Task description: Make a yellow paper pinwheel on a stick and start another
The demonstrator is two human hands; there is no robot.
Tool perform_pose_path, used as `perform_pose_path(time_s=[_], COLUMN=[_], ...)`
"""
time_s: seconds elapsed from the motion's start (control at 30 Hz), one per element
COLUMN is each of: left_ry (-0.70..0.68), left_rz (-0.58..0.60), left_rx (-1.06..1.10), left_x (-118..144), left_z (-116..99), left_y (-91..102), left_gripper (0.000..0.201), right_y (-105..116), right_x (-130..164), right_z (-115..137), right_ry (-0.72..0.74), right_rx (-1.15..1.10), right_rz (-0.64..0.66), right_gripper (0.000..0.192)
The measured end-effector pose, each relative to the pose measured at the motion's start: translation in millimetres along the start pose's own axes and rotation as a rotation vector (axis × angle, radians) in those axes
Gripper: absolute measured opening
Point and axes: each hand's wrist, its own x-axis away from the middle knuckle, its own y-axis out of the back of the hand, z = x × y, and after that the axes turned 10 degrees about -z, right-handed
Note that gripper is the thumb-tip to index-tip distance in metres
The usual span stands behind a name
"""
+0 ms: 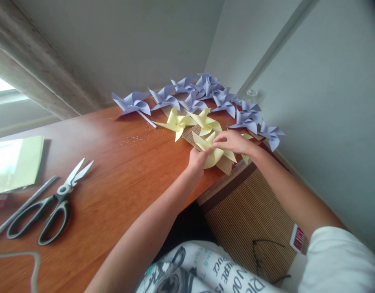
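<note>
A yellow paper pinwheel [218, 155] lies over a piece of corrugated cardboard [225, 165] near the table's front edge. My left hand [200, 158] grips the pinwheel from the near left side, its thumb pointing toward the centre. From the right, my right hand [231, 140] has its fingers closed at the pinwheel's middle; anything small between the fingertips is hidden. Just behind are a second yellow pinwheel [205, 121] and, to its left, a third yellow pinwheel [176, 123]. More yellow paper shows partly behind my right wrist.
Several purple pinwheels [193, 101] spread along the back and right; one purple pinwheel [132, 102] has a paper stick [147, 119]. Tiny pins [135, 139] lie scattered. At left are scissors [63, 195], a grey rod [25, 206], yellow paper sheets [34, 162] and a cord [36, 264].
</note>
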Motion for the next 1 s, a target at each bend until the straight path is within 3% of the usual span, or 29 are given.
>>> perform_pose_path(time_s=[0.63, 1.0], left_ry=[0.01, 0.021], left_rz=[-0.038, -0.066], left_rx=[-0.005, -0.033], left_x=[11, 9], left_z=[-11, -9], left_y=[-5.6, -6.1], left_gripper=[0.039, 0.037], right_y=[-2, -7], right_x=[1, 0], right_z=[-4, -9], right_ry=[-0.015, 0.021], right_rx=[-0.07, -0.032], right_rz=[0.007, -0.063], right_gripper=[0.014, 0.012])
